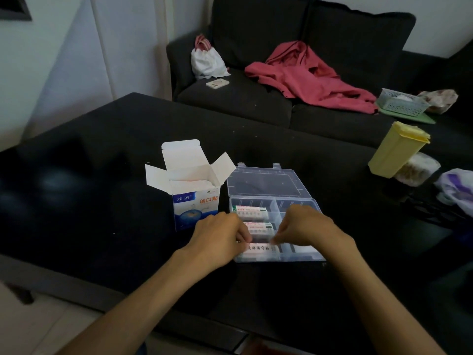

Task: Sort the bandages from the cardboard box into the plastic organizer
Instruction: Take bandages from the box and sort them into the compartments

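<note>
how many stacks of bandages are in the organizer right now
3 visible, all in the left column of the plastic organizer: far stack, middle stack, and near stack, pinched by the left hand and right hand. The hands may hide more.

Counter point(102, 201): black, smooth, glossy, throwing soft reflections. Organizer point(268, 185): clear, smooth plastic with hinged lid; bandages point(252, 211) inside in white printed paper wrappers. Cardboard box point(194, 190): matt white inside, glossy blue-and-white print outside; sofa point(256, 98) dark matt cloth.
</note>
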`<control>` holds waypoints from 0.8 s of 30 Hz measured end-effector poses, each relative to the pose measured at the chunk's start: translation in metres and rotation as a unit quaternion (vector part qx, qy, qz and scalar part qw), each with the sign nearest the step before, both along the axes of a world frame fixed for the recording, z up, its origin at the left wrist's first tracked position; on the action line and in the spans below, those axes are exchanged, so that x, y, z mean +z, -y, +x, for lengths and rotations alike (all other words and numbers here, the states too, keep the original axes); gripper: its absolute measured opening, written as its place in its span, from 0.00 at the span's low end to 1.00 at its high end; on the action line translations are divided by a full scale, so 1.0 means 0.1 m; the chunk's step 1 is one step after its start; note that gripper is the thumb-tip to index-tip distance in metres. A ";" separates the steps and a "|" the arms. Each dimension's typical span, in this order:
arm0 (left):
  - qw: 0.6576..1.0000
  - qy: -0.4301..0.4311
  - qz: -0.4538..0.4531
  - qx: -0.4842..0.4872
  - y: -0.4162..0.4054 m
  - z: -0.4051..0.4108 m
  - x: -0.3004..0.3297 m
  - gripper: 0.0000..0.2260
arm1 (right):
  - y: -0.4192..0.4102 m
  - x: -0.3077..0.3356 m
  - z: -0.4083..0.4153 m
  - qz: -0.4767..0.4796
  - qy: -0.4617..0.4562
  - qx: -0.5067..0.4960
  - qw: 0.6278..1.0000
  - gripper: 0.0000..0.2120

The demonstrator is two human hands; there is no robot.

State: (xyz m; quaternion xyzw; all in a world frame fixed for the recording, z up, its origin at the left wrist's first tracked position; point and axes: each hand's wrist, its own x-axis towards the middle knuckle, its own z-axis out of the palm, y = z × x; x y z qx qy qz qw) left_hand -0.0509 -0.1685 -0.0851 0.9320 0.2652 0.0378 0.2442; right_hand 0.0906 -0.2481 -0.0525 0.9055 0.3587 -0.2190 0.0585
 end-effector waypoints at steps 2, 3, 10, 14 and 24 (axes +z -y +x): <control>1.000 0.002 -0.017 0.005 -0.01 0.00 0.00 0.08 | 0.02 0.01 0.00 0.002 0.031 0.005 0.999 0.23; 1.000 0.000 -0.024 0.004 -0.02 0.01 0.01 0.09 | 0.03 0.00 0.00 -0.001 0.043 0.011 0.999 0.22; 1.000 -0.013 0.004 -0.013 0.01 0.02 0.04 0.09 | 0.02 -0.05 -0.12 -0.020 0.076 0.073 0.994 0.14; 1.000 -0.016 0.018 -0.018 0.02 0.00 0.05 0.09 | -0.03 -0.06 -0.01 -0.031 -0.033 0.035 0.998 0.07; 0.999 -0.020 0.032 -0.012 0.01 0.00 0.05 0.09 | 0.06 0.05 -0.08 -0.069 -0.090 0.047 0.992 0.09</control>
